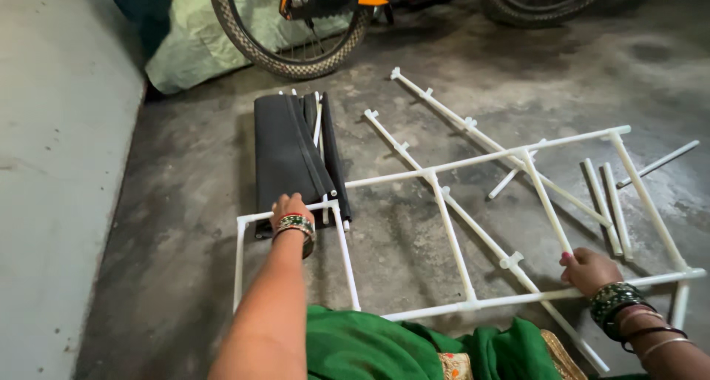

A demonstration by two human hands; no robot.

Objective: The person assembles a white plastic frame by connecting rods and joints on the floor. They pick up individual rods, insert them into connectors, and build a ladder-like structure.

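Observation:
A white plastic tube frame [451, 236] with several rungs lies tilted over a concrete floor in front of me. My left hand [290, 206] grips the top bar of its left section, just in front of a folded stack of black fabric panels [288, 154]. My right hand [588, 269] rests on the frame's near rail at the right, fingers curled over it. Both wrists wear bangles. Two long white rods with connectors [436, 110] lie on the floor beneath the frame.
Loose short white tubes [606, 202] lie at the right. A bicycle wheel [288, 32] and a pale green sack [192, 47] stand at the back. A raised concrete ledge [52, 165] runs along the left. Green cloth [370, 347] covers my lap.

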